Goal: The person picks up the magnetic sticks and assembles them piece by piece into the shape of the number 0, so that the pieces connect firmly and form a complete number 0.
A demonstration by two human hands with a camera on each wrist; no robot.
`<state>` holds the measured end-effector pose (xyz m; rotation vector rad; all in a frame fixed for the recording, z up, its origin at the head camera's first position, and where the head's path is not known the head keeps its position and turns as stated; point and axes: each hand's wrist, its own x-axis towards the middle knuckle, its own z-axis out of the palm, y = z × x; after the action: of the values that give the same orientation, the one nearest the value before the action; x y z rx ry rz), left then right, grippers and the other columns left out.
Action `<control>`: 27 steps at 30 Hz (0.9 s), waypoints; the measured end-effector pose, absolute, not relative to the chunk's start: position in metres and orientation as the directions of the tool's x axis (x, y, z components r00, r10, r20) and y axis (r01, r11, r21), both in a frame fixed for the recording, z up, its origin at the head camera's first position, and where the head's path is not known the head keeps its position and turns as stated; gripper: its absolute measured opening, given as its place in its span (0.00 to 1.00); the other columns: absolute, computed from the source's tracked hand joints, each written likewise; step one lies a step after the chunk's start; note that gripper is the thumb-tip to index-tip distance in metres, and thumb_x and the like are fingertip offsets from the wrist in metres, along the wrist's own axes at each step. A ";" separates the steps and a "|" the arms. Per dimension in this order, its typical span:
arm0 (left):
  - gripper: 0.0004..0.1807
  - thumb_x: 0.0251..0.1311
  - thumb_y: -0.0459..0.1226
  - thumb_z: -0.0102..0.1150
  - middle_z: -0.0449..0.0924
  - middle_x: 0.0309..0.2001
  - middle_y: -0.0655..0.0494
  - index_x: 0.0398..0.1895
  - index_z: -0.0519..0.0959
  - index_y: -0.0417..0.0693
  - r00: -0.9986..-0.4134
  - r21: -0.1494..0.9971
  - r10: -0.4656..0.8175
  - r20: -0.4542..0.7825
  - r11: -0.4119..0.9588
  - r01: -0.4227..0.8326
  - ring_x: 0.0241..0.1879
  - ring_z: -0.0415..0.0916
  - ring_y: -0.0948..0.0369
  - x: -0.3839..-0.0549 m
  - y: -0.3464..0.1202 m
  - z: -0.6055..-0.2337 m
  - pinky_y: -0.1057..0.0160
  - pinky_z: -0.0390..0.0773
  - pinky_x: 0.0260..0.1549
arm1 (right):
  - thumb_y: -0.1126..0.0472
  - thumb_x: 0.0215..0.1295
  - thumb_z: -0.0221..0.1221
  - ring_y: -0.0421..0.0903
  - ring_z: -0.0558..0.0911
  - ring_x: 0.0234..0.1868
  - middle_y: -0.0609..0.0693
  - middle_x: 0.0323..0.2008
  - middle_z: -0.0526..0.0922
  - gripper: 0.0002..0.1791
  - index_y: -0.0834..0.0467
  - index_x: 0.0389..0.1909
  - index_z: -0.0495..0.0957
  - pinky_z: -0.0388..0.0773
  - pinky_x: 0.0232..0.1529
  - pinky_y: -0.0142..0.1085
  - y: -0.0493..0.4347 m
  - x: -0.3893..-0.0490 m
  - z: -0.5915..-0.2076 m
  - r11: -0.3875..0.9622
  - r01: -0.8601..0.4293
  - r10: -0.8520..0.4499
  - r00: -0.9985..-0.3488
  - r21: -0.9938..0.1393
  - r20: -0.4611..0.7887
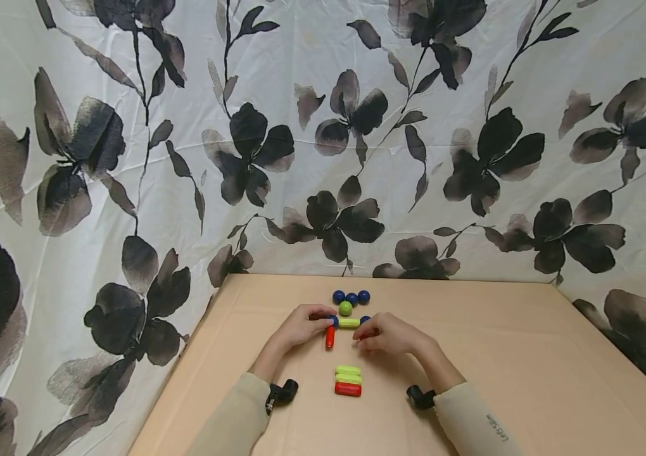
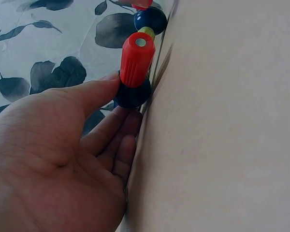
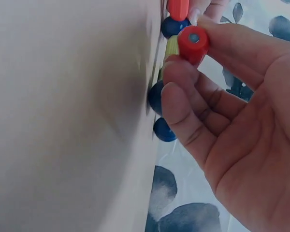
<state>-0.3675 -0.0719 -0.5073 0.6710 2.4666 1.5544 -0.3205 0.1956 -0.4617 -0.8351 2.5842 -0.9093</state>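
Observation:
A yellow-green magnetic rod [image 1: 349, 323] lies between two blue balls on the table. My left hand [image 1: 304, 324] holds the left blue ball [image 2: 133, 96] between thumb and fingers. A red magnetic rod [image 1: 330, 338] extends from that ball towards me, its metal end showing in the left wrist view. My right hand [image 1: 391, 332] pinches another red rod [image 3: 193, 46] between thumb and fingers, close to the right blue ball [image 1: 365, 320]. In the head view my fingers mostly hide this rod. Whether it touches the right ball cannot be told.
Beyond the yellow-green rod sit a green ball [image 1: 345, 308] and three blue balls [image 1: 351, 298]. Nearer me, two yellow-green rods [image 1: 348, 374] and a red rod [image 1: 348, 389] lie side by side. A floral cloth [image 1: 408, 158] hangs behind the table [image 1: 505, 354].

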 end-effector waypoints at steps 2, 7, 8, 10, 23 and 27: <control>0.15 0.72 0.39 0.64 0.87 0.53 0.58 0.58 0.86 0.50 -0.889 0.886 0.445 0.108 0.362 0.289 0.53 0.80 0.59 -0.368 -0.072 -0.507 0.54 0.79 0.61 | 0.61 0.72 0.65 0.45 0.81 0.32 0.46 0.37 0.88 0.11 0.56 0.51 0.88 0.79 0.33 0.32 0.198 -0.322 -0.462 0.623 -0.412 -0.598 -0.799 -0.665 -0.066; 0.14 0.72 0.39 0.64 0.87 0.53 0.58 0.58 0.86 0.51 -0.891 0.886 0.442 0.104 0.366 0.285 0.53 0.79 0.59 -0.368 -0.072 -0.507 0.54 0.79 0.61 | 0.60 0.71 0.65 0.45 0.81 0.31 0.47 0.34 0.88 0.11 0.57 0.51 0.89 0.78 0.32 0.32 0.204 -0.323 -0.461 0.606 -0.381 -0.584 -0.809 -0.698 -0.066; 0.14 0.72 0.39 0.64 0.87 0.53 0.58 0.58 0.86 0.50 -0.890 0.885 0.443 0.107 0.366 0.288 0.53 0.79 0.59 -0.368 -0.072 -0.507 0.54 0.79 0.61 | 0.59 0.71 0.66 0.44 0.80 0.30 0.47 0.33 0.88 0.11 0.57 0.51 0.89 0.77 0.31 0.31 0.205 -0.324 -0.461 0.606 -0.379 -0.581 -0.811 -0.700 -0.064; 0.14 0.71 0.39 0.64 0.87 0.53 0.57 0.58 0.86 0.50 -0.889 0.882 0.444 0.114 0.366 0.296 0.53 0.79 0.59 -0.368 -0.071 -0.508 0.54 0.79 0.60 | 0.60 0.71 0.66 0.44 0.79 0.29 0.47 0.32 0.87 0.11 0.57 0.50 0.89 0.76 0.30 0.31 0.207 -0.324 -0.461 0.603 -0.375 -0.577 -0.815 -0.704 -0.060; 0.13 0.71 0.39 0.64 0.87 0.51 0.59 0.56 0.86 0.53 -0.893 0.887 0.437 0.109 0.364 0.286 0.50 0.79 0.60 -0.368 -0.071 -0.509 0.57 0.79 0.58 | 0.60 0.69 0.68 0.49 0.80 0.25 0.46 0.28 0.87 0.11 0.57 0.49 0.90 0.75 0.27 0.30 0.217 -0.326 -0.464 0.592 -0.333 -0.562 -0.823 -0.734 -0.080; 0.14 0.71 0.39 0.64 0.87 0.52 0.58 0.57 0.86 0.52 -0.891 0.885 0.441 0.105 0.368 0.287 0.51 0.79 0.60 -0.368 -0.071 -0.508 0.56 0.79 0.59 | 0.60 0.68 0.68 0.57 0.81 0.27 0.47 0.29 0.88 0.11 0.57 0.49 0.90 0.77 0.27 0.31 0.218 -0.327 -0.465 0.586 -0.326 -0.560 -0.824 -0.742 -0.080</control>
<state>-0.3683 -0.0711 -0.5085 0.6627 2.4712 1.5509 -0.3269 0.2182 -0.4645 -0.7237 2.5124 -1.0845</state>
